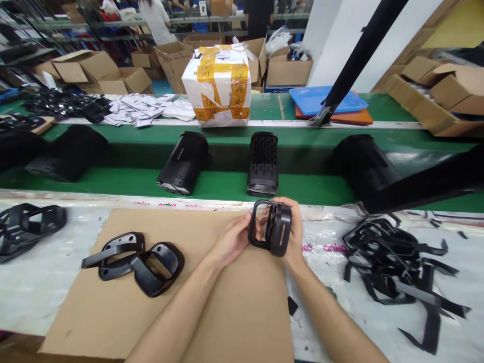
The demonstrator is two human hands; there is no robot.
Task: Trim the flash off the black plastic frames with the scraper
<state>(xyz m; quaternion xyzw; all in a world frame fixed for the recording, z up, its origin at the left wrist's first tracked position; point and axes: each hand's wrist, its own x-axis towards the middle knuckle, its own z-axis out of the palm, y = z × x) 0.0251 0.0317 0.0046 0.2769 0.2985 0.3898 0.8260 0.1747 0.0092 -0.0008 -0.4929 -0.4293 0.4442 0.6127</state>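
Above the cardboard sheet (242,312) — both hands (235,238) (296,231) pinch a black frame (278,228).

Bare arms (196,297) fwd, L grip (236,238) half-curled, R grip (296,224) wrapped, facing ea. other

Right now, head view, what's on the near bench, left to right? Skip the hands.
Left-edge frames → two frames on cardboard → held frame → black strips.

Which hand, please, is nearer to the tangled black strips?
Right: the right hand is left of the tangled black strips, and the left hand is farther left.
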